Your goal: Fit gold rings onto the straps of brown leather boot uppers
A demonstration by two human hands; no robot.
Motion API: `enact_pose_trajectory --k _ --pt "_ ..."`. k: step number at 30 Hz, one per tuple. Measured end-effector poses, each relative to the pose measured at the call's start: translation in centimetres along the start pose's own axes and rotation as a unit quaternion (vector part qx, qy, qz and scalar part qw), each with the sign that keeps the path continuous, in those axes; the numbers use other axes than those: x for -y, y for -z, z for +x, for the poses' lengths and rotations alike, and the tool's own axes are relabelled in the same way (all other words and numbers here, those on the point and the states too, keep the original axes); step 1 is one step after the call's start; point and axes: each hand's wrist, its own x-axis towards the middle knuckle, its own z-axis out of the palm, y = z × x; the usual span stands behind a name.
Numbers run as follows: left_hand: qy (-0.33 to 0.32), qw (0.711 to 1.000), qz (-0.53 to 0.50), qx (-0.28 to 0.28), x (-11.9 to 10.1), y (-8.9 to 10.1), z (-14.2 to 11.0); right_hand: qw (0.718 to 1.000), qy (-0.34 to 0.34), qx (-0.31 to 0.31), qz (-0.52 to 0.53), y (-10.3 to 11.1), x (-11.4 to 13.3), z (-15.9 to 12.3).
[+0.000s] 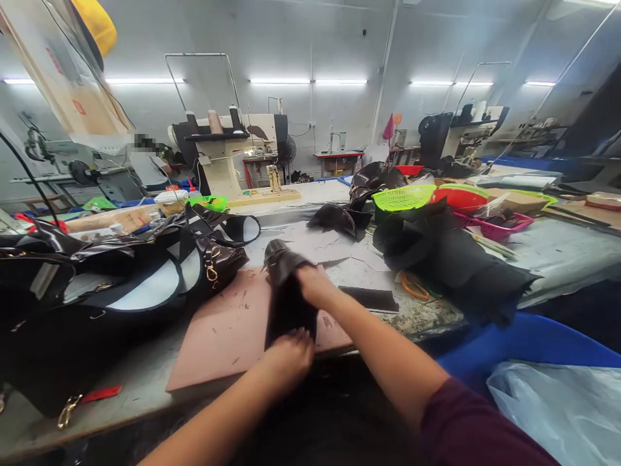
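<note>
So, the glossy dark piece (290, 304) is on the pink board (218, 336) near the surface's (145, 382) front edge, right hand (313, 287) clamped on its side, left hand (290, 353) at the near end (grip too blurry to tell), and any shift probably needs both hands steady.

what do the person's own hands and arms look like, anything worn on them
Both the left hand and the right hand are bare, without gloves, and no watch shows. A dark maroon sleeve covers the right upper arm; the left sleeve is out of view.
</note>
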Motion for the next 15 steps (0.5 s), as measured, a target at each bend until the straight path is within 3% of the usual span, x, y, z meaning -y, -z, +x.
enact_pose_trajectory --k 3,6,11,15 --pt "-0.123 0.989 -0.024 -0.076 2.0 0.1 -4.9 0.996 -0.079 -0.027 0.039 0.2 -2.5 -2.5" --pt "-0.14 0.978 -0.056 -0.141 3.0 -0.7 -6.7 0.989 -0.125 -0.032 0.07 -1.1 -2.7 -4.8" --pt "-0.05 0.996 -0.048 -0.059 1.5 0.3 -6.1 0.985 -0.131 -0.001 0.114 -2.0 -1.8 -4.8" --pt "0.076 0.995 -0.008 0.068 -0.5 2.1 -4.4 0.984 -0.114 0.004 0.139 -1.6 -2.6 -4.6"
